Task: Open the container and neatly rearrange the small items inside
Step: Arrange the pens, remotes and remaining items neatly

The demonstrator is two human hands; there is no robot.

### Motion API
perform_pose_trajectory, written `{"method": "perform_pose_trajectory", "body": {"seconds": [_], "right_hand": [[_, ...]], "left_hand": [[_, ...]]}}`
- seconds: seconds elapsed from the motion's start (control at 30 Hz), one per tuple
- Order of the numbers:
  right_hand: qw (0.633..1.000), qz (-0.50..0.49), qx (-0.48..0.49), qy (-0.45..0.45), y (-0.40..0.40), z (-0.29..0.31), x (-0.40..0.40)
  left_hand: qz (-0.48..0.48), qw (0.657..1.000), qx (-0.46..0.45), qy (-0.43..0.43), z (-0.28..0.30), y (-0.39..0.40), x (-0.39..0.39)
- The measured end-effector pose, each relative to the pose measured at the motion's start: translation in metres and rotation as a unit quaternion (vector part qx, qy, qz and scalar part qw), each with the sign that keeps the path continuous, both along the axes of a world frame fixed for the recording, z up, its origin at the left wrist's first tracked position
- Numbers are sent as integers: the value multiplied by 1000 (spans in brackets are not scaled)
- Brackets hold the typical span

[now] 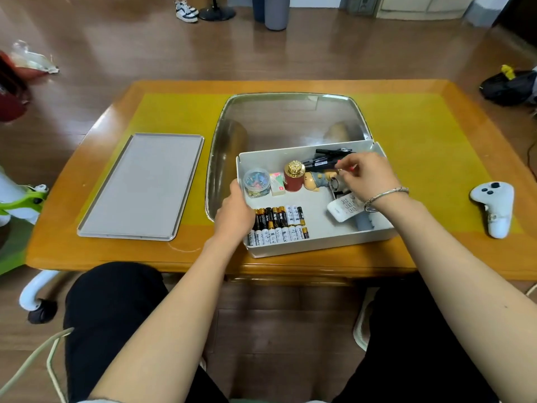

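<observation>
Container, lid off: rearranging underway. Left hand grips its wall; right hand pinches a small red item, next needing a slot beside the pens.

White batteries at container's near left corner: "Heybright"-like print, partly legible. Other labels too small.

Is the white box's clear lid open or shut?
Open: the clear lid is swung back behind the white box, leaving the batteries and pens uncovered.
</observation>
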State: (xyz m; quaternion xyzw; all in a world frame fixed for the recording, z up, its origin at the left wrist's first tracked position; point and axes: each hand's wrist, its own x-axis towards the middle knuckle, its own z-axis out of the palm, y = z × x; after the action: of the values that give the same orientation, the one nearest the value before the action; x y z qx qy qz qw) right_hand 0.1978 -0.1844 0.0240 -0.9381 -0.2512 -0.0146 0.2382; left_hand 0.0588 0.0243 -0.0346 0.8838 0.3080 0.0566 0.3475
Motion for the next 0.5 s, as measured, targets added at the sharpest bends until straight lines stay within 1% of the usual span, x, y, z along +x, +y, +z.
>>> {"method": "perform_pose_trajectory", "body": {"seconds": [0.1, 0.2, 0.3, 0.5], "right_hand": [[996, -87, 7, -19, -15, 2, 12], [991, -133, -8, -18, -25, -2, 22], [990, -138, -27, -3, -22, -6, 29], [990, -115, -75, -19, -3, -6, 43]], "left_hand": [[-4, 1000, -1, -9, 1, 4, 1], [-9, 1000, -1, -7, 0, 7, 1], [-15, 1000, 0, 6, 0, 11, 2], [-27, 999, 13, 27, 1, 12, 1]]}}
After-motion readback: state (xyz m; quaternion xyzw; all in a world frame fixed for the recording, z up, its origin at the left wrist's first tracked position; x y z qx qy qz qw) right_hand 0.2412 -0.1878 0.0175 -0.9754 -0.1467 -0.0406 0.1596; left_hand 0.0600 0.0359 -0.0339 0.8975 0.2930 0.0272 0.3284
